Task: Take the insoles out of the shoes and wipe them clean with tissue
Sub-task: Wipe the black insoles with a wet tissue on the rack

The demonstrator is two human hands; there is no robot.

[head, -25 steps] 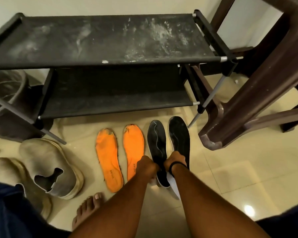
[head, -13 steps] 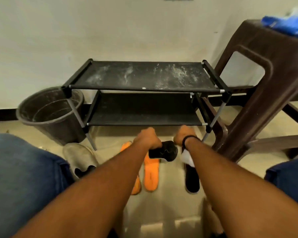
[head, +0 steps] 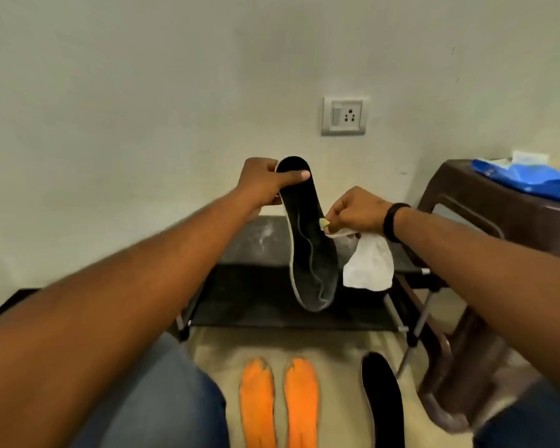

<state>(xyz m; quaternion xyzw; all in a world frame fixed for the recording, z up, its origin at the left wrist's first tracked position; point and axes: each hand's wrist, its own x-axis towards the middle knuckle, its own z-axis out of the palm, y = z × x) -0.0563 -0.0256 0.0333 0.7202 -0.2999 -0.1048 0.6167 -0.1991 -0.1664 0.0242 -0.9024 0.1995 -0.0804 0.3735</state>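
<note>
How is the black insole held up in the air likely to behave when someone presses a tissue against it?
The black insole, held at one end by the left hand, hangs with a slight curve, so it probably flexes under pressure. One grip carries it, so it seems light. The tissue in the right hand droops limply.

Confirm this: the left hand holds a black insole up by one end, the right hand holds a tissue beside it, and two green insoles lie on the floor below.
One detail is wrong. In the head view, the two insoles on the floor are orange, not green. The rest stands: the left hand holds the black insole up by one end, and the right hand holds the tissue beside it.
</note>
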